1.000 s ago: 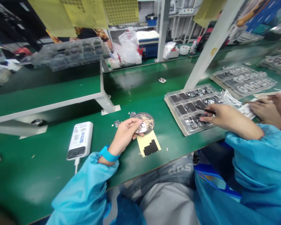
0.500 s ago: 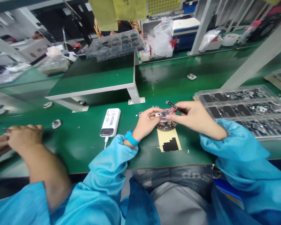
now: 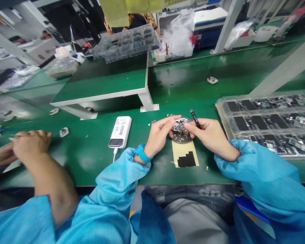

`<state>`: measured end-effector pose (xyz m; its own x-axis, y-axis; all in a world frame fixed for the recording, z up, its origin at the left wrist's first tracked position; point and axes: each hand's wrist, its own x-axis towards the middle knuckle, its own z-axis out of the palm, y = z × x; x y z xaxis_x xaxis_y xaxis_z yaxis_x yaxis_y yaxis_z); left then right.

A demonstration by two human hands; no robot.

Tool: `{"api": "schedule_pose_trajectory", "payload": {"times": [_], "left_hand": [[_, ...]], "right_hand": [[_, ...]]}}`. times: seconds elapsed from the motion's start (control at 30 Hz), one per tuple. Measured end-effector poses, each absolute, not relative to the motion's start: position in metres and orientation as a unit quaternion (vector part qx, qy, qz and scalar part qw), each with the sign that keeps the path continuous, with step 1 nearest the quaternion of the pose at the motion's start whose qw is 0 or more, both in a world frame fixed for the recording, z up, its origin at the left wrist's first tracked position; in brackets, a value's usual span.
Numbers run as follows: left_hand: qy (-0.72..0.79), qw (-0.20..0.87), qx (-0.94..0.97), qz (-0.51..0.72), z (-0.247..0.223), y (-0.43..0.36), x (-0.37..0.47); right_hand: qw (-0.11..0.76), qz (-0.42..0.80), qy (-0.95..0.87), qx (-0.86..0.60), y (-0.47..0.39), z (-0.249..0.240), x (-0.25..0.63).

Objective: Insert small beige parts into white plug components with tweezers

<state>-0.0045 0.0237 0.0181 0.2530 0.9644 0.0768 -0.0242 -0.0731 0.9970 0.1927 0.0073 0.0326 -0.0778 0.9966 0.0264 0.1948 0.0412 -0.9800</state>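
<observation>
My left hand is closed at the fingertips on a small white and silver electronic part, over a round dark dish holding tiny pale bits. My right hand grips black tweezers with light lettering, their rear end pointing up and away. Its thumb and fingertips meet the part's right side; the tweezer tips are hidden by the fingers. Under the dish's front lies a yellow backing sheet with a black stepped sticker area.
A white power bank with a cable lies left of my hands. Clear compartment trays of parts stand at right. A green raised shelf stands behind. Another person's hands rest at far left. A small white part lies further back.
The tweezers have turned more upright in my right hand. The electronic part is tilted and shows more of its face. My hands uncover more of the dish.
</observation>
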Motion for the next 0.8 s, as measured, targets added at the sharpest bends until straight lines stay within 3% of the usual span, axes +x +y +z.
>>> {"api": "schedule_pose_trajectory", "payload": {"times": [0.43, 0.8], "left_hand": [[0.383, 0.516, 0.614, 0.459, 0.019, 0.015, 0.003], [0.398, 0.3, 0.72, 0.483, 0.018, 0.01, 0.003]], "right_hand": [[0.467, 0.477, -0.532, -0.521, 0.007, 0.031, 0.191], [0.467, 0.485, -0.528, -0.517, 0.007, 0.028, 0.189]]}}
